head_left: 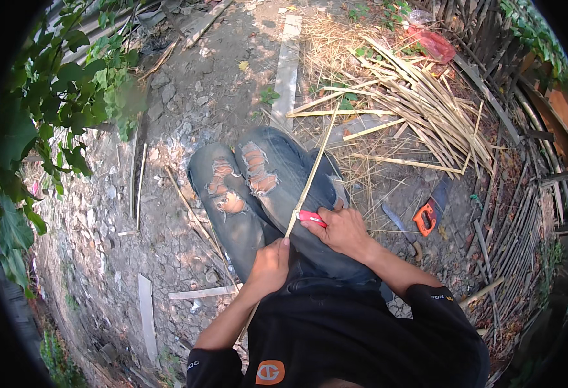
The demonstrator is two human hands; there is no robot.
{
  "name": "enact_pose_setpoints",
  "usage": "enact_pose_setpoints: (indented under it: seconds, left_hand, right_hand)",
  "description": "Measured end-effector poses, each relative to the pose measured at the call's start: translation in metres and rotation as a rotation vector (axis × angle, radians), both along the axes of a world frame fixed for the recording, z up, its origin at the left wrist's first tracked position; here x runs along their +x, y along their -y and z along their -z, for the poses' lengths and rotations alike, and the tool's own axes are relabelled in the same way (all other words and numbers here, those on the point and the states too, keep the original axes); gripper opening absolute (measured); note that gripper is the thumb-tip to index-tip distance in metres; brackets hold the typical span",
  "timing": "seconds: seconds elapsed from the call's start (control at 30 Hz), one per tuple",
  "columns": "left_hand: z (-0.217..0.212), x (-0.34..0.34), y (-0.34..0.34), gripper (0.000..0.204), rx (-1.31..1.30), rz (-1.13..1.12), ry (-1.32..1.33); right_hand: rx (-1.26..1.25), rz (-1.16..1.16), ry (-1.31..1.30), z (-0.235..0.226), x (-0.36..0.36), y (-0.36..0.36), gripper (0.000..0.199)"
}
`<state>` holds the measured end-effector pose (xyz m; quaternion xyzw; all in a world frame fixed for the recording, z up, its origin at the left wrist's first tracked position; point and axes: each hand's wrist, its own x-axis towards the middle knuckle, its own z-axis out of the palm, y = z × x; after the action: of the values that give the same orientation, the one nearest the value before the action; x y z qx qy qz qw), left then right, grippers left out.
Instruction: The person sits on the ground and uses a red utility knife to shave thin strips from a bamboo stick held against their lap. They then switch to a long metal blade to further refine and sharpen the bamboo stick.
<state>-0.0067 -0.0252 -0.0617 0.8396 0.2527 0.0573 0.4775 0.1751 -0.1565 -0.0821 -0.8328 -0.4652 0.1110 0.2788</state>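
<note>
My left hand (270,264) is closed around a long, thin bamboo strip (318,155), which slants from beside my left forearm up across my lap and past my knees. In my right hand (345,233) is a red-handled utility knife (312,218), gripped with its front end against the strip just above my left hand. The blade is too small to make out. Both hands are over my lap, above torn blue jeans (264,210).
A heap of bamboo strips (420,110) lies ahead to the right. Nearer on that side are a handsaw (426,216) with an orange handle and a long knife (397,220). A flat board (288,64) lies ahead. Leafy branches (70,97) hang at the left.
</note>
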Motion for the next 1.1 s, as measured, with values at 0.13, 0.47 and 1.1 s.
enact_pose_setpoints:
  seconds: [0.13, 0.47, 1.1]
  left_hand:
    - [-0.005, -0.015, -0.001, 0.040, -0.094, 0.019, -0.090]
    - [0.012, -0.062, 0.001, 0.047, -0.633, -0.037, 0.055]
    - [0.015, 0.036, -0.007, 0.046, -0.038, 0.024, 0.018]
  right_hand:
    - [-0.057, 0.087, 0.005, 0.004, 0.003, -0.001, 0.054]
    - [0.378, 0.417, -0.091, -0.030, 0.081, 0.019, 0.044]
    - [-0.014, 0.034, -0.009, -0.021, 0.037, 0.003, 0.054]
